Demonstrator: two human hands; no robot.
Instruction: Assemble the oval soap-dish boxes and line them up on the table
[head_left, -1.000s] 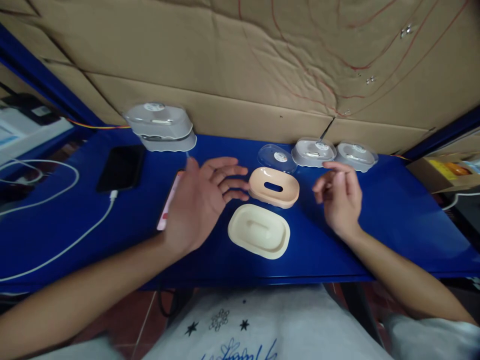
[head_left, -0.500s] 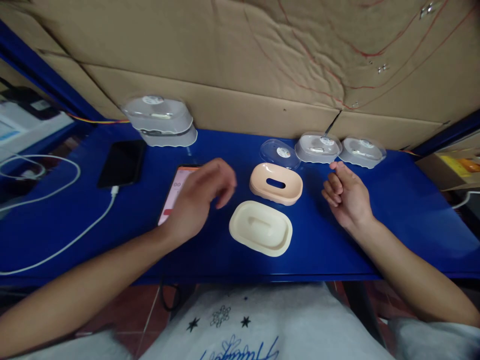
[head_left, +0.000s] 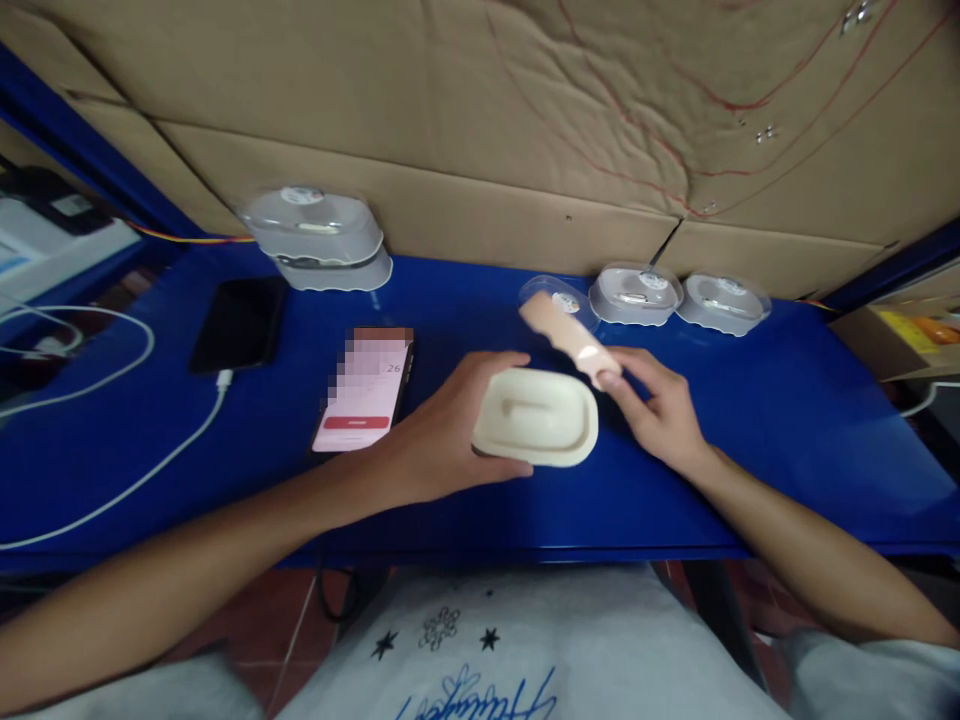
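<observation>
My left hand (head_left: 469, 425) is wrapped round the left end of a cream oval dish (head_left: 540, 420), its hollow side facing up toward me. In my right hand (head_left: 660, 405), between thumb and fingers, is a peach oval piece (head_left: 566, 335), tipped up on its side so that its wavy edge shows. The two pieces are close together but apart. Behind the peach piece a clear lid (head_left: 536, 290) with a round sticker lies on the blue table (head_left: 645, 510).
Two grey lidded boxes (head_left: 636, 297) (head_left: 722, 303) stand at the back right, and stacked grey boxes (head_left: 330, 235) at the back left. A lit phone (head_left: 360, 395) lies beside my left forearm; a dark phone (head_left: 238, 323) with a white cable (head_left: 180, 465) is farther left.
Both hands have moved inward. My left hand has taken hold of the cream dish, and my right hand has picked up the peach piece and tipped it. The lit phone is more exposed.
</observation>
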